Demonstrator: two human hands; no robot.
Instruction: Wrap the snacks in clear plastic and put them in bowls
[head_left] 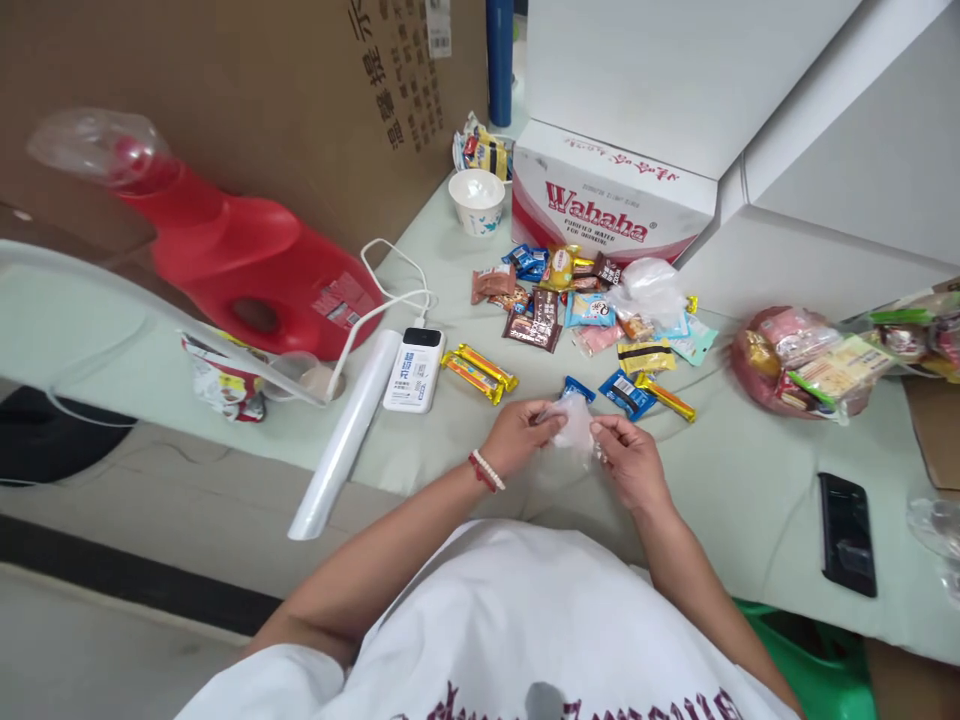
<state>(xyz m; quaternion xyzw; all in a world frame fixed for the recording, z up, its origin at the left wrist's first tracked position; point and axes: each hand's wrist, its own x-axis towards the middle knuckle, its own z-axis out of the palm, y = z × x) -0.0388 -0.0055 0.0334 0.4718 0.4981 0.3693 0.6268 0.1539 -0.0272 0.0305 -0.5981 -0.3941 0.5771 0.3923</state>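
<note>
Near the table's front edge, a small translucent plastic bag (573, 428) is stretched between my two hands. My left hand (519, 434) pinches its left side, with a beaded bracelet on the wrist. My right hand (628, 458) pinches the other side between thumb and fingers. Just behind the bag lies a blue snack packet (579, 388), partly hidden. To its right are another blue packet (627, 394) and a yellow wrapped bar (667, 398). Two yellow wrapped bars (480, 372) lie left of the bag. Several snack packets (534, 318) and a crumpled clear bag (651, 292) form a pile beyond.
A white power bank (412, 372) and a plastic roll (346, 440) lie left, beside a large red jug (262, 260). Behind stand a paper cup (478, 204) and a Wahaha box (607, 200). On the right are a snack-filled bowl (750, 375) and a phone (847, 534).
</note>
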